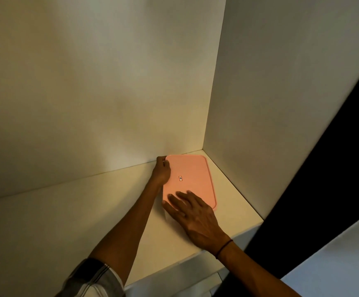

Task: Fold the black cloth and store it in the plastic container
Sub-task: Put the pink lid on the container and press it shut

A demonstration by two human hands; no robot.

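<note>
A plastic container with a pink lid stands in the back right corner of a white shelf. A small label sits in the middle of the lid. My left hand grips the container's far left edge, fingers curled over the back corner. My right hand lies flat with fingers spread on the near end of the lid, thumb down along its left side. The container's body is hidden below the lid and my hands. No black cloth is in view.
The shelf is boxed in by a white back wall and a white right side panel. Its front edge runs below my right wrist. A dark opening lies to the right of the panel.
</note>
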